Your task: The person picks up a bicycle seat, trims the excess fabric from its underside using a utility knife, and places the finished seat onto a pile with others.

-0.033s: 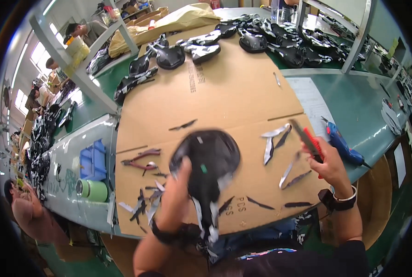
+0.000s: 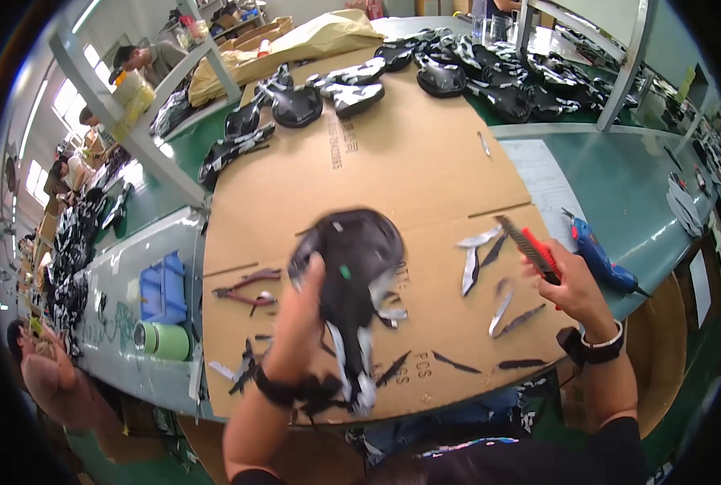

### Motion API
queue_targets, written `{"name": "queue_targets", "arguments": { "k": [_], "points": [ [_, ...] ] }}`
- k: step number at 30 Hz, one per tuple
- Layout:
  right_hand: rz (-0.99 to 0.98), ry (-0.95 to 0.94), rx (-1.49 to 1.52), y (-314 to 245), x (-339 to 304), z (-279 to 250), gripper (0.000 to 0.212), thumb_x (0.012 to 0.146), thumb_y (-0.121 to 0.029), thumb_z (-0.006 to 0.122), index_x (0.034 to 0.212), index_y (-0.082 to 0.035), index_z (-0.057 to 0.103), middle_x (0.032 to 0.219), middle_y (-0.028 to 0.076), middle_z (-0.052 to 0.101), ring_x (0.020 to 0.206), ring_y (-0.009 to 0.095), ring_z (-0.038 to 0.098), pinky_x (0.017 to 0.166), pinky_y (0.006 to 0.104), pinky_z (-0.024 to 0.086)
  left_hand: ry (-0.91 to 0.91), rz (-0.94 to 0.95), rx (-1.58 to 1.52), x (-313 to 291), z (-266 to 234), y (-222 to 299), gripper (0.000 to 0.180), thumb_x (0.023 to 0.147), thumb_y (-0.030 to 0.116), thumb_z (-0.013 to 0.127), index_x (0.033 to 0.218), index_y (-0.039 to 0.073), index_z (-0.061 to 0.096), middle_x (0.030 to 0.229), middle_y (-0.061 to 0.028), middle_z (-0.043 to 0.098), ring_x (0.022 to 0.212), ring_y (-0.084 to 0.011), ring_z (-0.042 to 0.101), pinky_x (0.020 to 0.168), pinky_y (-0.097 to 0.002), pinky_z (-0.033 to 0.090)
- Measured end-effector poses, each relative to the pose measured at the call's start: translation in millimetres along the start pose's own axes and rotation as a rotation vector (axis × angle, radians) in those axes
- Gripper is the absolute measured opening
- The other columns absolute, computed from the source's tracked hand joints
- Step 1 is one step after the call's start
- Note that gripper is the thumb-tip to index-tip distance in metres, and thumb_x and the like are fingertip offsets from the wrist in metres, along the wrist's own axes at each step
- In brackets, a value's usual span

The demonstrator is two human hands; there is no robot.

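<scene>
Left hand (image 2: 300,311) grips the black helmet (image 2: 352,259); right hand (image 2: 571,283) clenches a red-handled knife (image 2: 530,249).

Bright daylight floods in from windows (image 2: 41,174) far left, w/ white glare on the green table (image 2: 627,190) and blown-out highlights there. Shadows on the cardboard sheet (image 2: 425,170) are soft. The dark helmet (image 2: 348,255) and left hand (image 2: 300,311) smear w/ motion blur; the right hand (image 2: 575,283) is slightly soft. Heavy fisheye bending, black vignette at the rim.
</scene>
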State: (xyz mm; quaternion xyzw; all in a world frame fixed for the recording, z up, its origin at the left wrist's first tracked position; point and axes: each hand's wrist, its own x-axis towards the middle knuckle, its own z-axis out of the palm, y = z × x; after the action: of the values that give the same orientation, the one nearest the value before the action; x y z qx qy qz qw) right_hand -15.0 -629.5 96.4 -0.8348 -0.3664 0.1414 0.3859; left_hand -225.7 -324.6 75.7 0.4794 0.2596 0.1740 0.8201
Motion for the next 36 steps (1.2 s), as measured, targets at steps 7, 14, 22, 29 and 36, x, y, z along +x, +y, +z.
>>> {"name": "queue_targets", "arguments": {
  "k": [7,14,22,29,36],
  "points": [
    [0.13,0.168,0.502,65.3,152.9,-14.9,0.027,0.08,-0.012,0.063,0.104,-0.002,0.057,0.072,0.0,0.056,0.056,0.007,0.052,0.05,0.0222,0.043,0.383,0.399,-0.219,238.4,-172.0,123.7,0.03,0.095,0.027,0.061,0.11,0.0,0.06,0.109,-0.0104,0.066,0.097,-0.0206,0.063,0.086,-0.0333,0.054],
    [0.311,0.615,0.873,210.6,319.4,-61.6,0.039,0.076,-0.012,0.07,0.112,-0.004,0.057,0.08,0.002,0.057,0.062,0.011,0.052,0.055,0.0261,0.043,0.448,0.514,-0.052,294.0,-215.6,88.8,0.041,0.095,0.025,0.061,0.126,0.002,0.047,0.118,-0.01,0.056,0.111,-0.022,0.056,0.097,-0.035,0.045],
    [0.185,0.479,0.827,248.1,397.3,-82.5,0.045,0.074,-0.011,0.071,0.119,-0.008,0.063,0.095,0.001,0.062,0.088,0.013,0.056,0.081,0.0247,0.042,0.349,0.21,0.073,223.9,-156.7,80.0,0.024,0.095,0.025,0.059,0.111,0.008,0.058,0.1,-0.0052,0.065,0.093,-0.0173,0.063,0.078,-0.0284,0.047],
    [0.134,0.158,0.733,112.5,393.0,-20.1,0.042,0.078,-0.022,0.074,0.117,-0.015,0.06,0.083,-0.004,0.054,0.066,0.008,0.052,0.054,0.0234,0.043,0.029,0.228,0.941,264.3,-52.1,70.2,0.033,0.089,0.025,0.065,0.113,0.004,0.058,0.107,-0.0116,0.063,0.098,-0.0213,0.062,0.078,-0.033,0.05],
    [0.01,0.052,0.709,79.6,355.0,30.6,0.039,0.082,-0.018,0.071,0.113,-0.007,0.05,0.082,0.002,0.054,0.059,0.013,0.06,0.055,0.0281,0.053,0.285,0.997,1.951,367.0,43.2,43.2,0.053,0.084,0.023,0.068,0.13,0.008,0.047,0.122,-0.0214,0.054,0.111,-0.0371,0.056,0.092,-0.0455,0.046]
  ]
}}
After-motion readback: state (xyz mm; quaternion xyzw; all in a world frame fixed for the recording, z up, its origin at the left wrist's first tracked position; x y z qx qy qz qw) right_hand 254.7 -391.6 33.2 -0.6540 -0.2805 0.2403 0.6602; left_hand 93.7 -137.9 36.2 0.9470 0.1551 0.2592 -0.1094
